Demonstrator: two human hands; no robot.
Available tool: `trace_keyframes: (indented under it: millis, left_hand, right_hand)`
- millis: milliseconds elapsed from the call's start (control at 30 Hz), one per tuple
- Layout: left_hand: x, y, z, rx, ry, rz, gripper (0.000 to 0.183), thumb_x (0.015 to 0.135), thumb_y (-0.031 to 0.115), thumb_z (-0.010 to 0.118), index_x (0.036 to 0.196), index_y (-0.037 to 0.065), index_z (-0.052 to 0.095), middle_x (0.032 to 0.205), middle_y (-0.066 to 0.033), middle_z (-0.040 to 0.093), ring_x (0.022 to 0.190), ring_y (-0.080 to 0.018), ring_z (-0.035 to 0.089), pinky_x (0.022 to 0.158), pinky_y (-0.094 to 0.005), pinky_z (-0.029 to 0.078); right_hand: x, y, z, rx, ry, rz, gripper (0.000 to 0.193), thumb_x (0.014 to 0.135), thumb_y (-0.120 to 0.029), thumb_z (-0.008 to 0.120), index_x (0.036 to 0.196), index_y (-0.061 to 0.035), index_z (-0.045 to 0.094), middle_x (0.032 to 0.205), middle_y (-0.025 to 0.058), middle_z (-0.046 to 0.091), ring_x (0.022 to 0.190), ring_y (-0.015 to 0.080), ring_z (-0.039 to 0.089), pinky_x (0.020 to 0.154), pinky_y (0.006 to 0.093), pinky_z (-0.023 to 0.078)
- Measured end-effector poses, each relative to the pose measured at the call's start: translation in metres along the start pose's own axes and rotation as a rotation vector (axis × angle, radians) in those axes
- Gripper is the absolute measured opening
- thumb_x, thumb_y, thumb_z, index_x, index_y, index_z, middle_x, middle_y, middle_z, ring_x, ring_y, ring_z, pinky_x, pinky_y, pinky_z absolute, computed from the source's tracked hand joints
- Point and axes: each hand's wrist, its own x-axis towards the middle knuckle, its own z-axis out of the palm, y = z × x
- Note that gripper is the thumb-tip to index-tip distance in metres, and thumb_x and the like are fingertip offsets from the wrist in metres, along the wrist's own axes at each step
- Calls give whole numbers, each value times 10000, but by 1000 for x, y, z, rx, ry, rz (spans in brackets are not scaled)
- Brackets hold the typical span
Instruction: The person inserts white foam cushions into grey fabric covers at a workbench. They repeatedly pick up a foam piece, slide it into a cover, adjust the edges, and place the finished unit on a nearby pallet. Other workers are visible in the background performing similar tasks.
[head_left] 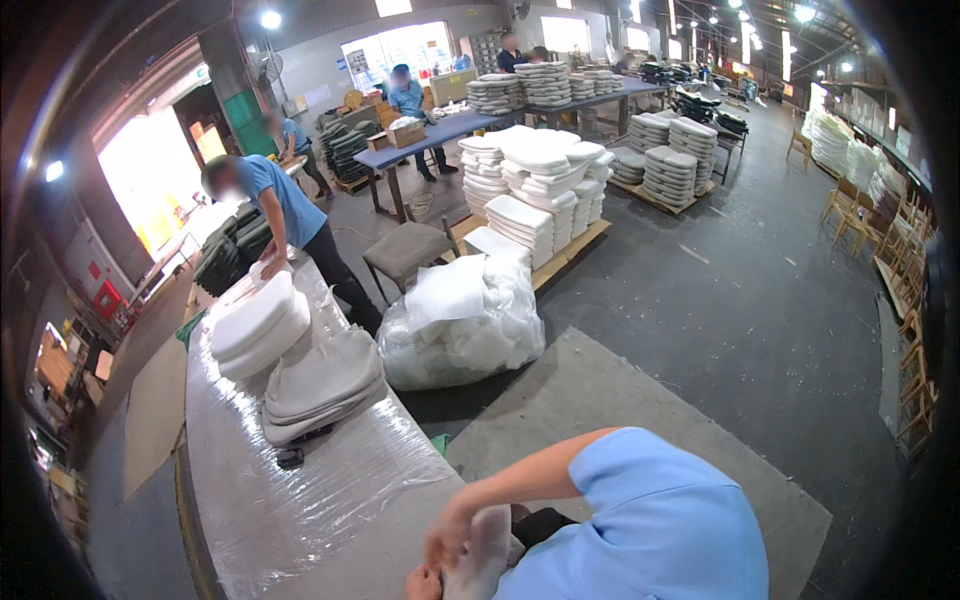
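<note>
In the lower middle, a pale, whitish cushion cover (482,562) lies at the table's near end, close against my body. My right hand (450,532) reaches over it from the light blue sleeve, fingers bent down and closed on its edge, slightly blurred. Just below, my left hand (423,584) is closed at the same edge, partly cut off by the picture's lower border. Farther along the table are a pile of pale grey covers (325,385) and a stack of white foam seat pads (262,325). A small black object (290,458) lies beside the covers.
Clear plastic film covers the long table (240,510). A co-worker (285,215) leans over its far end. Beyond stand a big plastic bag of white foam (460,335), a grey chair (408,250) and a loaded pallet (572,254). A flat board (640,400) lies on the floor at right.
</note>
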Motion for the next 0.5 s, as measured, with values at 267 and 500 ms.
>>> trace_keyframes:
  millis: [267, 500]
  left_hand:
    - [-13, -2, 14, 98, 375, 5, 454, 1085, 354, 468, 1262, -4, 683, 1217, -289, 696, 1187, -472, 629, 1019, -509, 490]
    - [-6, -9, 30, 222, 507, -36, 415, 1099, 292, 404, 1149, -6, 689, 1095, -292, 699, 1049, -509, 631, 908, -578, 497]
  right_hand:
    - [81, 39, 2, -428, 166, 350, 429, 879, -350, 776, 1207, -75, 752, 1026, 160, 756, 921, 334, 737, 791, 480, 574]
    - [80, 63, 20, -300, 557, 123, 205, 904, -313, 716, 973, -120, 725, 921, 161, 731, 937, 393, 703, 758, 544, 532]
